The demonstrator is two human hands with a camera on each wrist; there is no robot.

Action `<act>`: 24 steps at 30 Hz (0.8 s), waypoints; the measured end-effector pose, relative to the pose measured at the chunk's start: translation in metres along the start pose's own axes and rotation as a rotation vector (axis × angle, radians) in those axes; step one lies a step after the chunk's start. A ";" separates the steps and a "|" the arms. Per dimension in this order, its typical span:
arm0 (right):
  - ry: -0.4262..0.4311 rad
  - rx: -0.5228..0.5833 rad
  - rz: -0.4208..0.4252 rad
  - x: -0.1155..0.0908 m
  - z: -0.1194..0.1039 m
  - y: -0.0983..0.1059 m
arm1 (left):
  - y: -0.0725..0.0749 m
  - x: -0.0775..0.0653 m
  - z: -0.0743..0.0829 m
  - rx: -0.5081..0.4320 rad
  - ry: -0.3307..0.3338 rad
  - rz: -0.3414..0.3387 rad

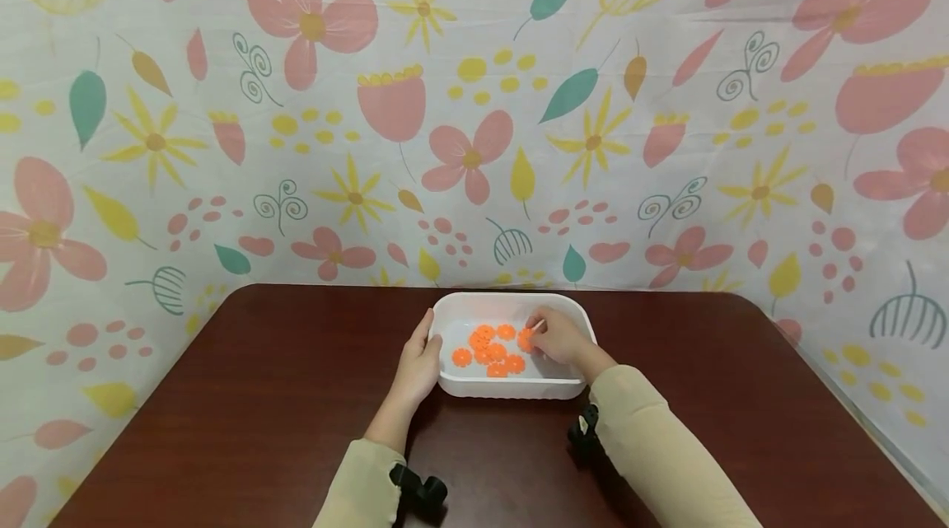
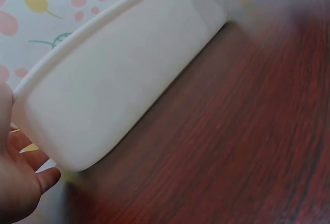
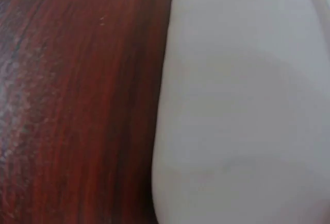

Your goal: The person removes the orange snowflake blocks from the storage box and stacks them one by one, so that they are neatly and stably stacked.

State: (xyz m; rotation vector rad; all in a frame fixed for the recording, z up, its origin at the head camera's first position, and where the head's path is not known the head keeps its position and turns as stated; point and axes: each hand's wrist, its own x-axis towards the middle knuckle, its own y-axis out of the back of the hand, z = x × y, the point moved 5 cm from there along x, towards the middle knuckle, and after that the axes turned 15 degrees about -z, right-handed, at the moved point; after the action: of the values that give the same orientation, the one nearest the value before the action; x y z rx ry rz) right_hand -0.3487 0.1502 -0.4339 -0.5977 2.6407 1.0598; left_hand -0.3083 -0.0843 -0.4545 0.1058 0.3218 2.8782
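A white plastic basin (image 1: 511, 389) with rounded corners stands on the table, holding several orange, flower-shaped carrot slices (image 1: 495, 352), some overlapping. My left hand (image 1: 417, 363) grips its left side, thumb over the rim and fingers along the outside. In the left wrist view, fingertips of the left hand (image 2: 20, 177) lie by the basin's outer wall (image 2: 118, 74). Reaching in over the right side, my right hand (image 1: 558, 336) pinches a carrot slice (image 1: 525, 339) at its fingertips. A thin pale sliver (image 1: 539, 324) shows at those fingers. The right wrist view shows mostly the basin's wall (image 3: 237, 95).
The dark reddish-brown table (image 1: 296, 396) extends around the basin on both sides and in front. Behind its far edge hangs a white cloth (image 1: 474, 240) printed with flowers and leaves. Black wrist cameras sit below each hand, by the beige sleeves (image 1: 652, 437).
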 end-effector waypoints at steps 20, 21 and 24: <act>0.093 0.095 0.091 -0.009 -0.011 0.015 | 0.000 -0.003 0.000 0.016 0.013 -0.004; 0.097 0.104 0.094 -0.009 -0.012 0.016 | 0.000 -0.003 0.001 0.016 0.010 -0.004; 0.126 0.119 0.085 -0.012 -0.014 0.018 | 0.001 -0.001 0.001 0.013 0.003 -0.004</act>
State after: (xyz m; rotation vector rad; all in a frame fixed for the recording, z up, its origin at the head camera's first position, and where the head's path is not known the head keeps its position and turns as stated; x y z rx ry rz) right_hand -0.3467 0.1552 -0.4088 -0.5479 2.8379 0.9071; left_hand -0.3075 -0.0853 -0.4532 0.1024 0.3408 2.8730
